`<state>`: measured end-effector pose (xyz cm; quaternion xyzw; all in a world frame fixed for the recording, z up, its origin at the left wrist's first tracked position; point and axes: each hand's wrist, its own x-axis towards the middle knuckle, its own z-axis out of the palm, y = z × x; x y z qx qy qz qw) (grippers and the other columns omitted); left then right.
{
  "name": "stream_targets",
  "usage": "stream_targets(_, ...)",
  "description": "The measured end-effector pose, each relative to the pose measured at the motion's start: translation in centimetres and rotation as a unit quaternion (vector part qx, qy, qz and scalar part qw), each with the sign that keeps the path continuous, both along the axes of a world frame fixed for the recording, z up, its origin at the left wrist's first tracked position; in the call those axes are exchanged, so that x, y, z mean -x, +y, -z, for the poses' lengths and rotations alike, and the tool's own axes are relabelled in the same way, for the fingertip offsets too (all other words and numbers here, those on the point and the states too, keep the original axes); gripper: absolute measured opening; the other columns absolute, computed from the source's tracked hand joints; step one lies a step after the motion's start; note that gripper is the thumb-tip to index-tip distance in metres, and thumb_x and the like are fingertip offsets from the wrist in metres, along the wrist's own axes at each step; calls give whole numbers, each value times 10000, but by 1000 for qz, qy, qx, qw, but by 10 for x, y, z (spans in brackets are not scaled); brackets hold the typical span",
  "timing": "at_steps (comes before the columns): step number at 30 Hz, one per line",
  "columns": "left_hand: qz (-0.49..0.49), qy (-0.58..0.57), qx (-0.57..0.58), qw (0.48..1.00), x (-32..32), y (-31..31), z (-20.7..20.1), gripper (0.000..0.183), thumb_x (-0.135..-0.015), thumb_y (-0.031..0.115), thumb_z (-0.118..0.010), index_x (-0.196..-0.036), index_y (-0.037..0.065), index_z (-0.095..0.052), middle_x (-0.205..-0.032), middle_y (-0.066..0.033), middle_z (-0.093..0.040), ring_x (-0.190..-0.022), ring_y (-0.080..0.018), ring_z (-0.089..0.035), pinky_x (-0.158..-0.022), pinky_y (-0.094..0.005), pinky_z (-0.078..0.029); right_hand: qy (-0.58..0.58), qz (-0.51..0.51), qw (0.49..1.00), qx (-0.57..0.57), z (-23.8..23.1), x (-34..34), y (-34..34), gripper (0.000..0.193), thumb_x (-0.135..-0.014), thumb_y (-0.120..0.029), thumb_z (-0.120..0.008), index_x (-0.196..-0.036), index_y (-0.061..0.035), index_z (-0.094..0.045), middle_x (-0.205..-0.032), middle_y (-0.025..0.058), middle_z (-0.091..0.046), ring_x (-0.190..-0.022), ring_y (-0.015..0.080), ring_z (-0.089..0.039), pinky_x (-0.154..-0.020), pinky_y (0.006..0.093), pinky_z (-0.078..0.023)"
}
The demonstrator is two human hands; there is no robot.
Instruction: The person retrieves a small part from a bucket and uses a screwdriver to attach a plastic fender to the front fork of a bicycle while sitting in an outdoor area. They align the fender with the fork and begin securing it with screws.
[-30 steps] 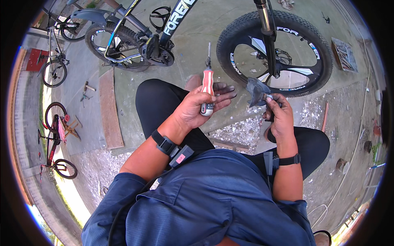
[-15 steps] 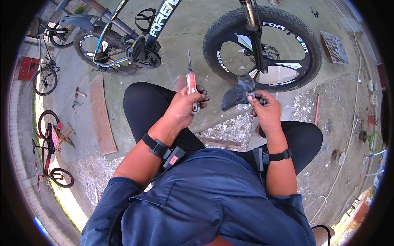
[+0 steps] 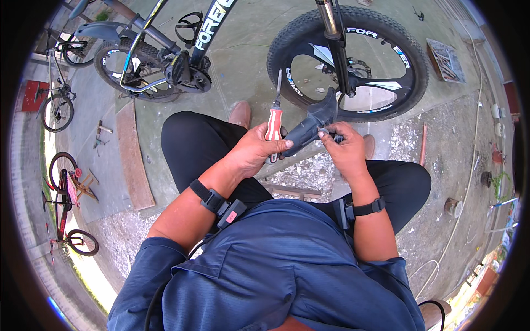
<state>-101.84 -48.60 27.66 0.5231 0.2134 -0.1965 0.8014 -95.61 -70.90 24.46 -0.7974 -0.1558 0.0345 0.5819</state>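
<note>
My left hand point(image 3: 251, 150) is closed round the red and white handle of a screwdriver point(image 3: 274, 124), its blade pointing up and away. The thumb of that hand also presses on the near end of a curved black plastic bicycle mudguard point(image 3: 302, 134). My right hand point(image 3: 345, 148) pinches a small dark fitting on the mudguard's right side; fingers hide most of that fitting. Between my knees and the bicycle, both hands hold the piece in the air. Just beyond it stands the bicycle's front wheel point(image 3: 381, 85), below the black fork point(image 3: 339, 60).
The bicycle frame point(image 3: 212, 30) stands across the far side. A shallow tray point(image 3: 446, 60) with long thin items lies at the far right. To the left are a brown board point(image 3: 133, 157), a hammer point(image 3: 102, 129) and more bicycles. A hose point(image 3: 466, 193) runs along the right.
My left hand has moved right with the screwdriver, and its thumb now touches the mudguard. The mudguard has turned and come left and nearer in my right hand.
</note>
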Motion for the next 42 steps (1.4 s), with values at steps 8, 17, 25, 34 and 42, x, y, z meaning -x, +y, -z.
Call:
stream_targets(8, -45, -40, -39, 997, -1, 0, 6, 342, -735, 10, -734, -987, 48, -506, -787, -7, -555, -668, -92, -556, -563, -227, -416, 374, 14, 899, -228, -6, -5, -6, 204, -868, -148, -607, -1012, -3, -599, -814, 80, -595, -701, 179, -565, -684, 317, -482)
stream_targets(17, -86, -26, -45, 995, -2, 2, 5, 340, -753, -1, -708, -1016, 52, -499, -827, -12, -573, -712, -106, -573, -584, -244, -429, 424, -6, 789, -444, -5, -14, -14, 284, -870, -116, -386, -1094, 7, -510, -878, 109, -557, -781, 264, -591, -746, 448, -520)
stream_targets(25, -63, -23, -28, 997, -1, 3, 3, 342, -762, 15, -711, -1024, 48, -495, -841, -19, -570, -723, -116, -580, -614, -246, -448, 430, -6, 790, -436, 8, -16, -13, 293, -851, -89, -415, -1115, 13, -493, -903, 115, -554, -802, 267, -591, -760, 441, -532)
stream_targets(34, -80, -26, -26, 996, -2, 1, 7, 301, -767, 35, -723, -968, 70, -501, -755, -6, -567, -620, -101, -556, -533, -244, -407, 447, 20, 785, -428, 3, -16, -9, 299, -839, -75, -429, -1121, -3, -498, -913, 115, -546, -830, 275, -574, -819, 473, -518)
stream_targets(42, -53, -19, -27, 998, -2, 4, 10, 323, -766, 9, -703, -1011, 48, -496, -831, -18, -561, -720, -118, -581, -646, -251, -462, 439, 12, 806, -398, 13, -15, -8, 282, -830, -41, -424, -1094, 4, -514, -913, 115, -550, -810, 265, -582, -810, 473, -528)
